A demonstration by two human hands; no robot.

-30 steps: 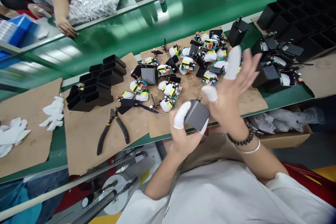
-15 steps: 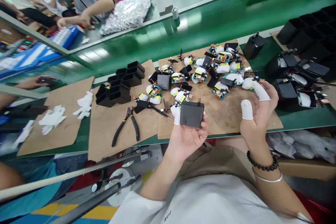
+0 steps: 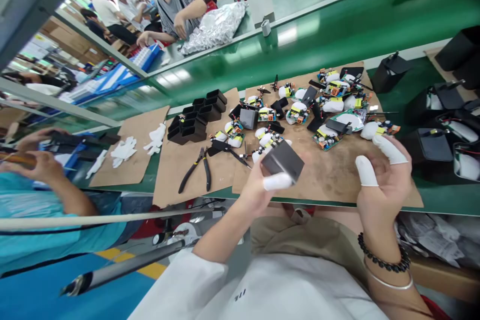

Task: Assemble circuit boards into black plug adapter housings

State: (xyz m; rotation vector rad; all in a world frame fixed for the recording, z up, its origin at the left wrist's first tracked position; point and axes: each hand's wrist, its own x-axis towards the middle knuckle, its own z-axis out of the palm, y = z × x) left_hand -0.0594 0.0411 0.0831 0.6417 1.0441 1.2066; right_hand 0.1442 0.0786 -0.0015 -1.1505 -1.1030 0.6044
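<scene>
**Left clenched, right slack and open**

Holds the left hand (image 3: 258,187) out ahead of the chest, fingers curled tight in a grip, thumb in a white finger cot (image 3: 277,181) pressed flat across the front. Reaches there with a bare left forearm (image 3: 221,240), angled up and rightward out of a white sleeve (image 3: 195,285). Carries the right hand (image 3: 386,185) well apart to the right, at about the same height, palm turned inward, fingers loosely bent, gripping nothing. Wears white cots on thumb and forefinger there, plus a dark bead bracelet (image 3: 382,259) and a thin silver bangle (image 3: 388,284) at the wrist.
</scene>
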